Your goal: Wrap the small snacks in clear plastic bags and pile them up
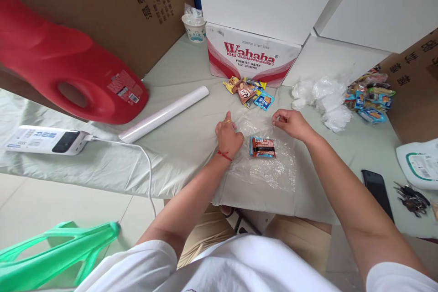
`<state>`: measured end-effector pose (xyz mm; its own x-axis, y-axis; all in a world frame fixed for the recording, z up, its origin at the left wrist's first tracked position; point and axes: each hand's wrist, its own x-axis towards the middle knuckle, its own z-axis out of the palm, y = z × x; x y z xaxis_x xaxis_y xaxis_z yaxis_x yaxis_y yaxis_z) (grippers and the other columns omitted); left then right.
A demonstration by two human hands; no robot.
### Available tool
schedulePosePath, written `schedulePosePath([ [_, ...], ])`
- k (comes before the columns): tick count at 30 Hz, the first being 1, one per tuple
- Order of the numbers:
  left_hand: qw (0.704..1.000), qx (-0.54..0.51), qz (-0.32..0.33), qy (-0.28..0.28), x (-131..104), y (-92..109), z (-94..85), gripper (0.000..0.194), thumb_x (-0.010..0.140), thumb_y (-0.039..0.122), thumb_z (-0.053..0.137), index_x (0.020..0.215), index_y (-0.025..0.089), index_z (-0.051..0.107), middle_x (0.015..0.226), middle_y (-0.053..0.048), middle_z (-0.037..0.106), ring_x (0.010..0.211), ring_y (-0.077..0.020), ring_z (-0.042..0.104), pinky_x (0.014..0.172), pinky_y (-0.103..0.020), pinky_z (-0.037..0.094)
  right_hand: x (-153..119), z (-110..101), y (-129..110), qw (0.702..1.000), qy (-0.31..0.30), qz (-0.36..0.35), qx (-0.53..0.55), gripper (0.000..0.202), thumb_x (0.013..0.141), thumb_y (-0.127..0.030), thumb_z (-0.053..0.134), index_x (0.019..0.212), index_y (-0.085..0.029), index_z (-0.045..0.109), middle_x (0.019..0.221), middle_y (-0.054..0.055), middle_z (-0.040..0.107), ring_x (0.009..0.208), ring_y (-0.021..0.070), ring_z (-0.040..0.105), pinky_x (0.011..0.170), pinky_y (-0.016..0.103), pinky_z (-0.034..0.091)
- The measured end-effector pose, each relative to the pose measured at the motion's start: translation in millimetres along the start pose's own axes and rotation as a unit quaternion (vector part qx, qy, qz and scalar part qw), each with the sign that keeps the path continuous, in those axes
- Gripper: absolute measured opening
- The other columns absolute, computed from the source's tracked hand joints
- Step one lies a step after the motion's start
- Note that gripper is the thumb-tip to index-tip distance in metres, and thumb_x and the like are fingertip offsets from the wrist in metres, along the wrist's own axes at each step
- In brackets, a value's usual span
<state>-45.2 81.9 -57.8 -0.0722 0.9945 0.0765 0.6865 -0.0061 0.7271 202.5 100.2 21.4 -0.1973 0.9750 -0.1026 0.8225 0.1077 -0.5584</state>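
A sheet of clear plastic film (262, 175) lies crinkled on the cloth-covered table between my hands. On it rests a small stack of snack packets (263, 147), brown on top with blue edges underneath. My left hand (228, 138) is at the film's left side, index finger stretched forward, thumb apart and the other fingers partly curled. Across from it, my right hand (290, 123) has thumb and fingers pinched together at the film's upper right edge. Just beyond both hands sits a pile of snack packets (245, 92) in brown, yellow and blue wrappers.
A Wahaha carton (251, 54) stands behind the pile. Left are a white roll (166, 115), a red jug (68, 59) and a power bank (46, 140) with a cable. Right are clear plastic bundles (325, 98), wrapped snacks (371, 96), a phone (377, 191) and keys (413, 198).
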Motion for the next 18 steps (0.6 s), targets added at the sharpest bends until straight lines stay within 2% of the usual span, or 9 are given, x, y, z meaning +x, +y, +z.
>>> schedulePosePath([
  [2, 1.000, -0.012, -0.004, -0.012, 2.6, -2.7, -2.0, 0.081, 0.066, 0.010, 0.055, 0.146, 0.016, 0.062, 0.100, -0.009, 0.074, 0.112, -0.0305, 0.064, 0.110, -0.048, 0.047, -24.4, -0.5, -4.4, 0.998, 0.026, -0.060, -0.006, 0.028, 0.094, -0.038, 0.058, 0.100, -0.018, 0.076, 0.068, -0.001, 0.054, 0.064, 0.0147, 0.048, 0.067, 0.028, 0.039],
  [4, 1.000, -0.018, -0.003, -0.025, 2.7, -4.2, -4.5, 0.061, 0.066, 0.008, 0.053, 0.120, 0.022, 0.077, 0.092, -0.007, 0.071, 0.106, -0.0289, 0.063, 0.102, -0.046, 0.050, -48.5, 5.1, -6.4, 0.991, 0.032, -0.125, -0.029, 0.032, 0.099, -0.035, 0.052, 0.106, -0.020, 0.079, 0.076, 0.003, 0.060, 0.073, 0.0176, 0.054, 0.073, 0.030, 0.043],
  [6, 1.000, -0.017, -0.004, -0.025, 0.8, -4.6, -7.0, 0.044, 0.066, 0.005, 0.051, 0.095, 0.024, 0.079, 0.088, -0.007, 0.068, 0.104, -0.0279, 0.061, 0.099, -0.044, 0.051, -70.0, 16.4, -6.2, 0.981, 0.017, -0.184, -0.052, 0.037, 0.103, -0.031, 0.046, 0.113, -0.022, 0.080, 0.081, 0.006, 0.062, 0.080, 0.0204, 0.056, 0.076, 0.032, 0.044],
  [8, 1.000, -0.012, -0.009, -0.008, -1.6, -4.9, -9.4, 0.034, 0.066, 0.003, 0.052, 0.082, 0.023, 0.075, 0.091, -0.007, 0.067, 0.107, -0.0276, 0.059, 0.101, -0.043, 0.050, -87.7, 31.5, -4.7, 0.971, -0.010, -0.229, -0.071, 0.040, 0.106, -0.028, 0.042, 0.123, -0.025, 0.078, 0.086, 0.008, 0.064, 0.085, 0.0221, 0.056, 0.077, 0.033, 0.044],
  [10, 1.000, -0.016, -0.016, 0.007, -2.8, -6.8, -11.9, 0.029, 0.065, 0.002, 0.052, 0.076, 0.022, 0.070, 0.099, -0.008, 0.066, 0.111, -0.0272, 0.058, 0.104, -0.043, 0.049, -101.4, 46.9, -3.2, 0.961, -0.040, -0.255, -0.098, 0.044, 0.106, -0.024, 0.040, 0.135, -0.026, 0.073, 0.095, 0.010, 0.066, 0.089, 0.0230, 0.055, 0.080, 0.034, 0.044],
  [13, 0.999, -0.033, -0.025, 0.007, -1.5, -14.9, -18.4, 0.028, 0.062, 0.000, 0.050, 0.073, 0.021, 0.066, 0.105, -0.008, 0.065, 0.115, -0.0263, 0.057, 0.107, -0.042, 0.048, -115.5, 63.2, -3.3, 0.954, -0.060, -0.249, -0.154, 0.047, 0.107, -0.024, 0.041, 0.148, -0.026, 0.064, 0.105, 0.012, 0.066, 0.097, 0.0249, 0.054, 0.083, 0.037, 0.041],
  [16, 0.998, -0.048, -0.038, -0.008, -2.1, -23.2, -33.1, 0.029, 0.061, 0.002, 0.047, 0.076, 0.021, 0.064, 0.101, -0.006, 0.065, 0.102, -0.0226, 0.062, 0.098, -0.038, 0.053, -123.4, 68.4, -6.1, 0.955, -0.063, -0.221, -0.188, 0.043, 0.107, -0.036, 0.047, 0.145, -0.026, 0.066, 0.105, 0.012, 0.064, 0.100, 0.0258, 0.053, 0.083, 0.038, 0.037],
  [18, 0.998, -0.038, -0.027, 0.034, -8.4, -20.6, -48.3, 0.033, 0.065, 0.004, 0.047, 0.086, 0.021, 0.065, 0.104, -0.007, 0.066, 0.100, -0.0215, 0.064, 0.096, -0.037, 0.054, -125.7, 68.5, -8.4, 0.953, -0.064, -0.218, -0.201, 0.042, 0.107, -0.042, 0.049, 0.142, -0.027, 0.069, 0.106, 0.012, 0.064, 0.101, 0.0259, 0.053, 0.084, 0.038, 0.036],
])
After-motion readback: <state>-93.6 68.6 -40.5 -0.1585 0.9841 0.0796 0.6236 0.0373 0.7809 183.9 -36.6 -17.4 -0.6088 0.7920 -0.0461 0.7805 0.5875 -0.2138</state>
